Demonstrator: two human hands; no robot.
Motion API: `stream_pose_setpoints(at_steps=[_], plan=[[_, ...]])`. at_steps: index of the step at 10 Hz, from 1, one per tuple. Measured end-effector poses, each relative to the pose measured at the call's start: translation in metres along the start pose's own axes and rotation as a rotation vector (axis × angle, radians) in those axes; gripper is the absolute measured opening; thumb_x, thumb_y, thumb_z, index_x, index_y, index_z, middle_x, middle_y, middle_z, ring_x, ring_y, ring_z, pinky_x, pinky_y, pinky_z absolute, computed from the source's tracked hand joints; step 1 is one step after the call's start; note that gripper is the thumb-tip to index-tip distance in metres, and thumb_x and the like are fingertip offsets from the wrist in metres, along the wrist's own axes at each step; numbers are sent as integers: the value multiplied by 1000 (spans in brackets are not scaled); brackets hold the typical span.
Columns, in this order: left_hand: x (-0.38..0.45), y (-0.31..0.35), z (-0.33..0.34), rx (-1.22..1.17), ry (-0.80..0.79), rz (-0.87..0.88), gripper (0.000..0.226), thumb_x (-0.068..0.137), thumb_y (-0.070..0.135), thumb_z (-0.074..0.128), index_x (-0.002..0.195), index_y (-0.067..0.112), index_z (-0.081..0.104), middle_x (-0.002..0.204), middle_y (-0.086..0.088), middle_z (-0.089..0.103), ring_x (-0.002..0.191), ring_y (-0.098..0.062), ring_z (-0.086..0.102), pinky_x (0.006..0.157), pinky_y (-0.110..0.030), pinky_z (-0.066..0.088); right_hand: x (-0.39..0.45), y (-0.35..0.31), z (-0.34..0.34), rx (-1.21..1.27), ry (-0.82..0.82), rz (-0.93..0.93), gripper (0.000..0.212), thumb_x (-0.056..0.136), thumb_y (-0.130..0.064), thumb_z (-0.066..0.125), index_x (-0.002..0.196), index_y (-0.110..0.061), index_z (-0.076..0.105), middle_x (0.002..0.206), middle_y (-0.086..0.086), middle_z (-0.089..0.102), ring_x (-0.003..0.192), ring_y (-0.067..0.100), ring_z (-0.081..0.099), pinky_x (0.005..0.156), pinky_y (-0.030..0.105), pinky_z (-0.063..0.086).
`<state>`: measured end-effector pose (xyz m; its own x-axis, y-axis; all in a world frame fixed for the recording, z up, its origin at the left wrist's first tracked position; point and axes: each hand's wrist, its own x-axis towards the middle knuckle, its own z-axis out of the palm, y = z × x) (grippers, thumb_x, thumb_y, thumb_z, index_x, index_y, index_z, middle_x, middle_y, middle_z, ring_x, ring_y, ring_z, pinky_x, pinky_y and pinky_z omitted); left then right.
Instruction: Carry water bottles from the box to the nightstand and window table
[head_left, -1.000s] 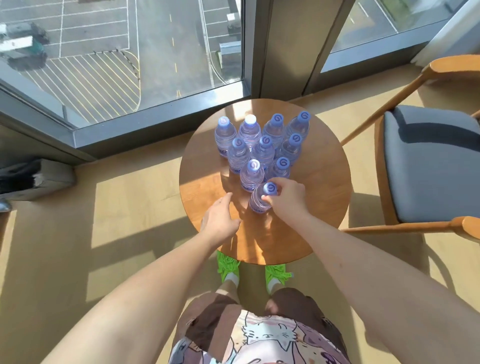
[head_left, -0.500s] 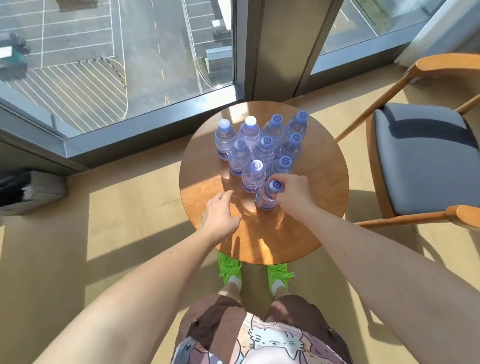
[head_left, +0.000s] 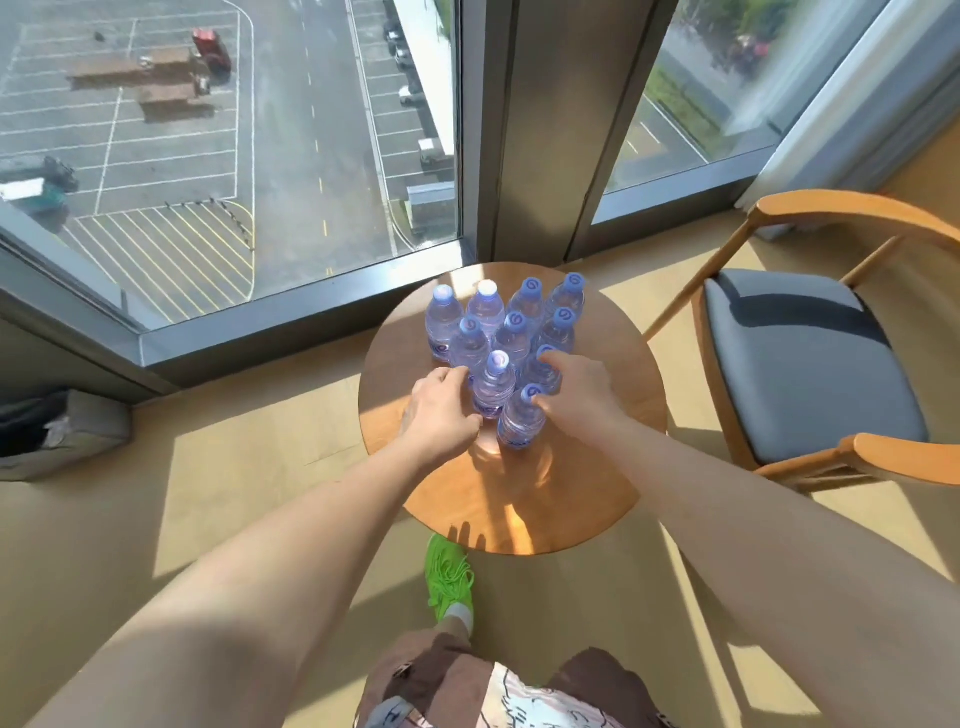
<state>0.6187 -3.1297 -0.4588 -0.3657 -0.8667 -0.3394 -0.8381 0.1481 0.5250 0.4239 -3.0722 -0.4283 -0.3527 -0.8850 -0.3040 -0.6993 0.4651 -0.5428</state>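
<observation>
Clear plastic water bottles (head_left: 506, 338) with blue caps sit clustered mid-frame on the round wooden bench (head_left: 613, 415). Probably full, so hefty and a bit squishy; I'd grab the neck. Left hand (head_left: 441, 410) curls against one bottle's side, right hand (head_left: 576, 389) fingers two caps. Labels are too blurry to read.

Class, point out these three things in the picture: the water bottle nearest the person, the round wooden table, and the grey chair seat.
nearest water bottle (head_left: 521, 422), head view, on its clear body.
round wooden table (head_left: 545, 499), head view, bare top near the front edge.
grey chair seat (head_left: 810, 374), head view, middle of the cushion.
</observation>
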Motion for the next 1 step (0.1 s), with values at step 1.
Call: stream_pose_setpoints(at_steps=[1], plan=[[-17,29,-19,33,102,72,71,84,29,69,151,20,47,149,-6,51,138,-30,45,111,-41,41,-25,-7,-26,25,4,-72,44,89,-21,74,130,-10,63,124,10,67,116,30,61,93,38,49]])
